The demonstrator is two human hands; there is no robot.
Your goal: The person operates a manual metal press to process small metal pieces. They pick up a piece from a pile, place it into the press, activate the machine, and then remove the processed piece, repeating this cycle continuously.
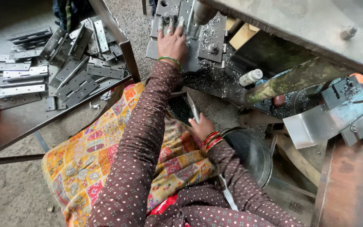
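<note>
Left hand: my left hand (172,42) presses flat, fingers spread, on a hinge plate (161,26) on the press bed (206,40).
Right hand: my right hand (201,126) grips a metal strip (193,107) over my lap.
Hands: well apart.
Nearby: hinge pile (59,63) on the left bench.

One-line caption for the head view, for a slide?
Left hand presses a metal plate on a machine bed, right hand holds a metal strip; hinges piled left.
</note>
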